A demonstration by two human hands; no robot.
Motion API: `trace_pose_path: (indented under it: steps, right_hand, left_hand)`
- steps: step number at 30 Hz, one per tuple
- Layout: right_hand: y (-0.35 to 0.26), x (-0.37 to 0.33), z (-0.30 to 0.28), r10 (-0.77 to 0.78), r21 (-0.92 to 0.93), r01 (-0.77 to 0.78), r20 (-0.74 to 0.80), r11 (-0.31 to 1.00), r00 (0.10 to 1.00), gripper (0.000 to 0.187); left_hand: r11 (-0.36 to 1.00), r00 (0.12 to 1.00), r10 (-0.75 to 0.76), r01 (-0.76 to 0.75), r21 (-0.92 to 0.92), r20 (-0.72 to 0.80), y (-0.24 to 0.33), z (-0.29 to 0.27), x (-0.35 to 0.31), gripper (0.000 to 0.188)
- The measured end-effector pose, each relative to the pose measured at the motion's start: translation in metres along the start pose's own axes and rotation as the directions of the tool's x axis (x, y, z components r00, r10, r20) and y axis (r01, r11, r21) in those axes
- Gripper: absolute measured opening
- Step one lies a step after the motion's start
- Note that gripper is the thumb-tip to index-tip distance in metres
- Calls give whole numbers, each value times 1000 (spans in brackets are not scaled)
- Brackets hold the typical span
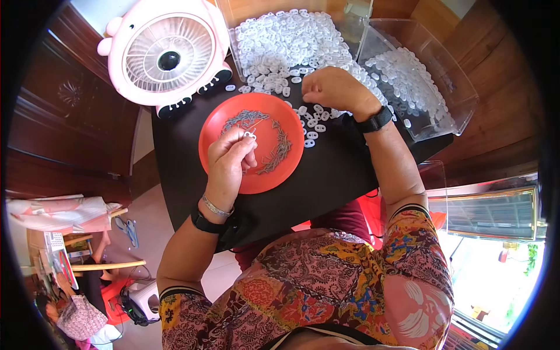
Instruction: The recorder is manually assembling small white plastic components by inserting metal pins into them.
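Over a round red plate [256, 185], my left hand [227, 156] is closed in a pinch on a small white oval plastic piece with two holes [249, 135]. A thin pin-like bit seems to stick out of the piece. Small grey metal pins [282, 146] lie in a ring on the plate. My right hand [333, 90] is up and to the right of the plate, above loose white oval pieces [317, 120]. Its fingers are curled together, and whatever they hold, if anything, is hidden.
A clear bin [234, 44] lies at the back, white pieces spilling from it onto the dark table [181, 175]. Another clear bin [464, 111] with white pieces stands at the right. A pink fan [169, 61] stands at the back left. Another person's hand [65, 283] shows at lower left.
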State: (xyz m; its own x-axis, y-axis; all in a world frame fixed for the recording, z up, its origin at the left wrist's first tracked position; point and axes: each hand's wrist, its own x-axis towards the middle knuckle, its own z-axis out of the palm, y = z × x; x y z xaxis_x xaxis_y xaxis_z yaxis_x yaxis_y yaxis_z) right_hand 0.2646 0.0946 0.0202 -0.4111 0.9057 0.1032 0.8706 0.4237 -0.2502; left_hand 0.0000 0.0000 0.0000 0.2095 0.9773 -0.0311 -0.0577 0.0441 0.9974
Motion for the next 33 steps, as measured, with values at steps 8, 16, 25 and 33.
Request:
trace_pose_path:
  steps: [8, 16, 25, 33]
  right_hand:
    - [-3, -1, 13, -179, 198, 147, 153, 969, 972, 17]
    - [-33, 1, 8, -113, 904, -25, 80, 426, 990, 19]
    - [-64, -7, 20, -173, 985, -89, 115, 147, 978, 19]
    - [-72, -10, 21, -176, 992, -69, 86, 101, 981, 19]
  left_hand:
    - [1000, 1000, 4, -4, 1, 14, 0, 4, 0, 18]
    - [999, 999, 34, -33, -20, 9, 3, 3, -2, 17]
    - [998, 998, 58, -57, -35, 16, 1, 3, 0, 17]
    - [999, 999, 37, -37, -25, 4, 0, 3, 1, 17]
